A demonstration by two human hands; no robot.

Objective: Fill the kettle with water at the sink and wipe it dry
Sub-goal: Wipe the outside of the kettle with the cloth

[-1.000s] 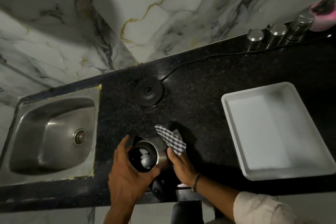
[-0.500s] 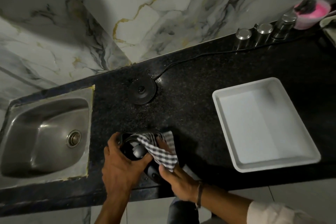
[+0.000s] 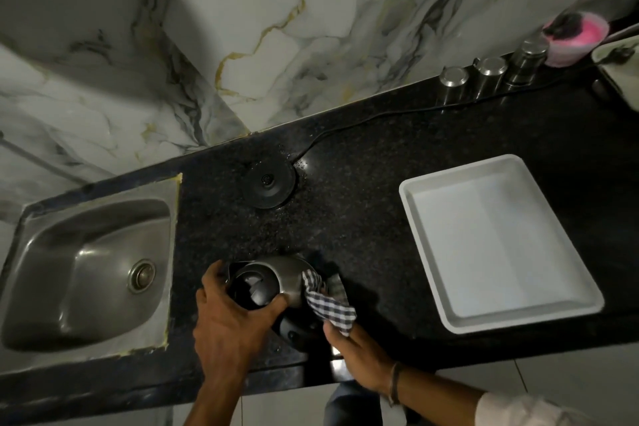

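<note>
A steel kettle (image 3: 281, 275) with a black lid stands on the black counter (image 3: 363, 211) near its front edge, right of the sink (image 3: 90, 270). My left hand (image 3: 230, 318) grips the kettle's top from the left and front. In my right hand (image 3: 356, 349) is a blue-and-white checked cloth (image 3: 328, 304), pressed against the kettle's right side. The kettle's black handle shows below, between my two hands. Its round black base (image 3: 268, 183) lies on the counter farther back, its cord running right along the wall.
A white rectangular tray (image 3: 498, 239) sits on the counter at the right. Three steel canisters (image 3: 489, 76) and a pink container (image 3: 574, 36) stand against the marble wall at the back right. The counter's front edge runs just below my hands.
The cloth went from the kettle's right side over its top and back down the right side. My left hand stayed on the kettle's top.
</note>
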